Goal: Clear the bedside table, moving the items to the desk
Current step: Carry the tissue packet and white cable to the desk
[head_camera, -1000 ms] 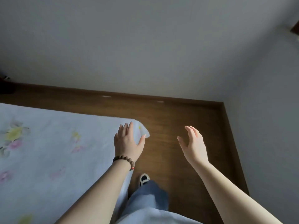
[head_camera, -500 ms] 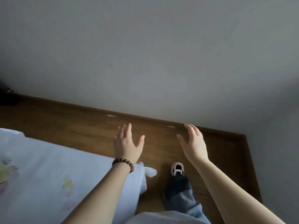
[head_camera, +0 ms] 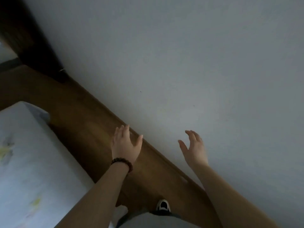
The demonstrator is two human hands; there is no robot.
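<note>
Since the earlier frames, view has swung left: bed point(head_camera: 29, 162) corner now lower left, wall point(head_camera: 197, 63) filling most of frame. I read left hand point(head_camera: 125, 145) and right hand point(head_camera: 193, 149) released, carrying nothing. Neither surface nor items visible; transit continues.

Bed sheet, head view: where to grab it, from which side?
On the bed sheet, probably the far corner, where the cloth folds over the mattress edge and gives a flap to pinch; the top lies flat. Come from the wooden floor side. The left hand and right hand are empty.
</note>
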